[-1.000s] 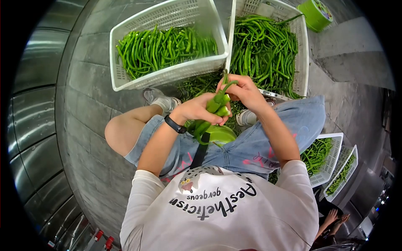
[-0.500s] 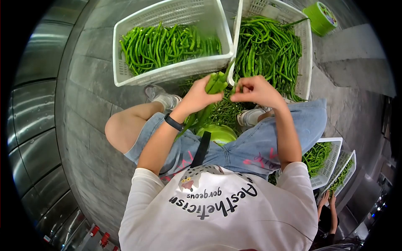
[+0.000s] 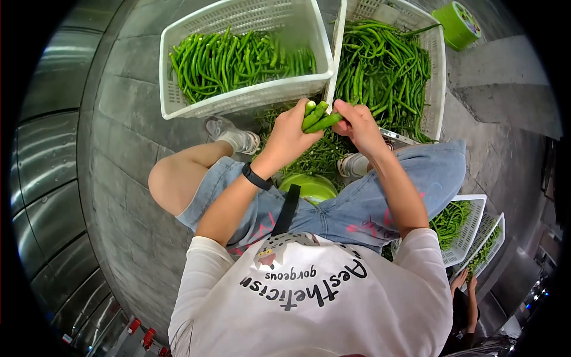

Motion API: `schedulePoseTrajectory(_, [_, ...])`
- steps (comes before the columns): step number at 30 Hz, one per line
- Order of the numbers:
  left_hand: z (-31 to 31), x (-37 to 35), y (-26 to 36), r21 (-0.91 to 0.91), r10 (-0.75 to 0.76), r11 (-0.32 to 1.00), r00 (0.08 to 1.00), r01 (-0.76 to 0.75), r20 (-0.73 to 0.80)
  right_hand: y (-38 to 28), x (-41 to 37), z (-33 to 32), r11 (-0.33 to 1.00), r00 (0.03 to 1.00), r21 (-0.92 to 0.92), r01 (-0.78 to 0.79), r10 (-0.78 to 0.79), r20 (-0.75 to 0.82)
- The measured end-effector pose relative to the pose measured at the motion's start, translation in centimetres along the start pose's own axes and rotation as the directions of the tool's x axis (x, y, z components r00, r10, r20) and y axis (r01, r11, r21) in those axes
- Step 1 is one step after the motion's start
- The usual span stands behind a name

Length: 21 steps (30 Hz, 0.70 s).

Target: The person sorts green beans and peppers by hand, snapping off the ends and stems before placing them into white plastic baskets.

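Note:
My left hand [image 3: 288,140] is closed around several long green chili peppers [image 3: 314,116], their stem ends poking out past the thumb. My right hand [image 3: 360,128] pinches the end of one of these peppers with thumb and fingertips. Both hands meet above a heap of green stems [image 3: 312,156] on the floor between my shoes. In front on the left is a white crate [image 3: 244,95] with a layer of green chili peppers [image 3: 232,62]. The white crate on the right [image 3: 439,77] holds more long, tangled peppers [image 3: 386,71].
A bright green seat or tub [image 3: 308,188] is partly visible between my thighs. At the far right stands a green bucket [image 3: 455,27]. Behind my right side, another person's hands [image 3: 464,281] are at a white crate [image 3: 493,250] of green vegetables, beside a similar crate [image 3: 470,238].
My right hand has moved in from a short gap to the peppers and now grips the end of one. The left hand's bunch has turned, pointing more to the right.

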<state>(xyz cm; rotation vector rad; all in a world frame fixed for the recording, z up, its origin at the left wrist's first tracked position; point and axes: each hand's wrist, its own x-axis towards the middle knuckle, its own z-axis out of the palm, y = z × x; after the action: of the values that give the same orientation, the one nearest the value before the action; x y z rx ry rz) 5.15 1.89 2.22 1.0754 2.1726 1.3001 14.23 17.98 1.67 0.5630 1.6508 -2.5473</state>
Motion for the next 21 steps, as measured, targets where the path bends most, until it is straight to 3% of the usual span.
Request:
schedulePoseTrajectory(4, [-0.5, 0.2, 0.4, -0.077, -0.01, 0.997, 1.0, 0.011, 0.008, -0.3, 0.0, 0.7, 0.84, 0.963, 0.536, -0.085, -0.068, 0.26])
schedulePoseTrajectory(6, [-0.4, 0.2, -0.4, -0.102, -0.024, 0.994, 1.0, 0.025, 0.006, -1.6, -0.3, 1.0, 0.785, 0.935, 0.618, -0.045, -0.185, 0.303])
schedulePoseTrajectory(9, [-0.3, -0.1, -1.0, -0.087, -0.041, 0.996, 0.998, 0.037, -0.044, -2.5, -0.4, -0.1, 0.902, 0.904, 0.403, 0.156, -0.295, 0.311])
schedulePoseTrajectory(10, [-0.4, -0.1, -1.0, -0.047, -0.027, 0.999, 0.996, 0.024, -0.08, -2.9, -0.6, -0.8, 0.971, 0.935, 0.04, 0.234, -0.237, 0.264])
schedulePoseTrajectory(11, [-0.4, -0.2, -0.9, -0.006, -0.012, 1.0, 0.993, 0.011, -0.114, -3.7, -0.8, -1.5, 0.932, 0.937, -0.316, 0.179, -0.063, 0.345])
schedulePoseTrajectory(12, [-0.4, -0.2, -0.8, 0.035, 0.004, 0.999, 0.989, 0.001, -0.146, -5.1, -1.1, -1.4, 0.761, 0.926, -0.633, 0.139, 0.127, 0.356])
schedulePoseTrajectory(13, [-0.5, -0.3, -0.9, 0.1, 0.021, 0.995, 0.988, -0.005, -0.155, -4.8, -0.7, -2.0, 0.472, 0.915, -0.871, 0.14, 0.274, 0.296])
schedulePoseTrajectory(16, [-0.6, -0.4, -1.2, 0.267, 0.086, 0.963, 0.981, -0.036, -0.177, -4.5, -1.6, 0.5, 0.463, 0.944, -0.823, 0.33, -0.186, 0.274])
schedulePoseTrajectory(17, [-0.7, -0.4, -1.0, 0.306, 0.118, 0.95, 0.977, -0.06, -0.177, -4.9, -1.8, 1.2, 0.483, 0.94, -0.809, 0.334, -0.233, 0.249])
schedulePoseTrajectory(20, [-0.5, -0.3, -1.1, 0.425, 0.232, 0.894, 0.956, -0.138, -0.179, -4.1, -1.2, 1.8, 0.312, 0.84, -0.847, 0.43, -0.483, 0.249])
schedulePoseTrajectory(21, [-0.2, -0.2, -1.2, 0.464, 0.275, 0.87, 0.945, -0.166, -0.178, -3.7, -1.0, 2.2, 0.336, 0.832, -0.848, 0.41, -0.519, 0.197])
